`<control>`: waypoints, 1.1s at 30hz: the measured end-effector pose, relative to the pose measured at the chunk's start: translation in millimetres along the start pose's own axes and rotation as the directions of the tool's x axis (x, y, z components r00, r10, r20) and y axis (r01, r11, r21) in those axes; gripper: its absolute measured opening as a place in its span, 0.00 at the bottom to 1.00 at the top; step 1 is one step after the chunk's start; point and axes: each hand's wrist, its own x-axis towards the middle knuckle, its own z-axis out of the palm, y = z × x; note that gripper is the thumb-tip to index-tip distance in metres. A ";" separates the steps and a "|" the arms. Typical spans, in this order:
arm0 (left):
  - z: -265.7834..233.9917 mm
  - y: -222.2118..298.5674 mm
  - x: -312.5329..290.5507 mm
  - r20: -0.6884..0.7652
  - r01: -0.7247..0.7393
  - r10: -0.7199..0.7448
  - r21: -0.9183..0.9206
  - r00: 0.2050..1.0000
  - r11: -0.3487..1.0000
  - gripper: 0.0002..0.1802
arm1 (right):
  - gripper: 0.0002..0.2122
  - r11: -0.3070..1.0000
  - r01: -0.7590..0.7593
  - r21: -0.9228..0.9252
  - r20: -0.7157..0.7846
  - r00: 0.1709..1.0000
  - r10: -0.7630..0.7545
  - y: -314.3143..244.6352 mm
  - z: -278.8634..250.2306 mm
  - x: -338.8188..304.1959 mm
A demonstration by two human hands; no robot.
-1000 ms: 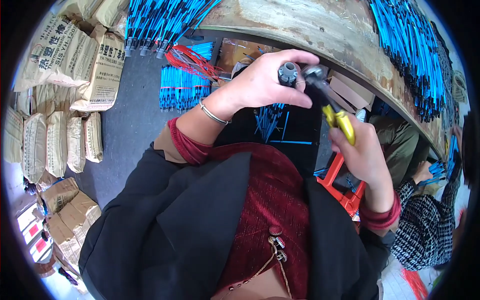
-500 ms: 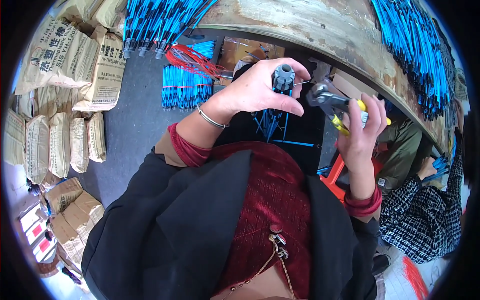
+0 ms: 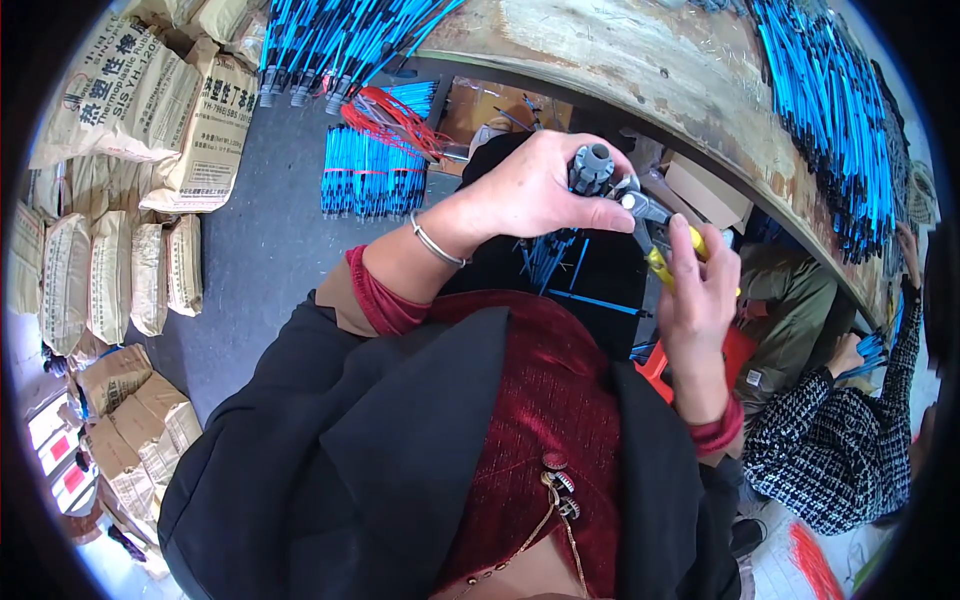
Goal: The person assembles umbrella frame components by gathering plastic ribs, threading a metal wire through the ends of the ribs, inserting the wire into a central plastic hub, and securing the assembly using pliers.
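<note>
Head view, left grip (image 3: 545,190) curled round grey-ended bundle (image 3: 591,168); right grip (image 3: 700,290) clasping raised pliers (image 3: 648,209)

The left hand (image 3: 540,190) grips a grey bundle (image 3: 591,170), the right hand (image 3: 698,305) yellow-handled pliers (image 3: 649,211).

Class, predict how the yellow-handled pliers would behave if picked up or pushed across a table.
The pliers would probably feel heavy for their size, since the head looks metallic. They should stay stiff rather than flop, judging by that solid head. Their yellow handles stand apart, so they'd likely slide, not roll.
</note>
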 end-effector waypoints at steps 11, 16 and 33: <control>5.1 1.7 -1.2 0.381 -0.166 0.206 -0.135 0.901 0.977 0.23 | 0.30 0.899 -0.125 0.420 0.482 0.870 -0.104 23.7 -53.4 14.7; 1.3 3.1 2.8 0.255 -0.099 0.093 0.010 0.962 0.995 0.24 | 0.33 0.793 -0.249 0.557 0.504 0.860 -0.084 31.5 -42.8 11.3; -3.0 -0.2 2.1 0.228 -0.062 0.066 -0.026 0.971 0.998 0.20 | 0.31 0.689 -0.231 0.687 0.586 0.736 -0.338 41.8 -41.8 24.8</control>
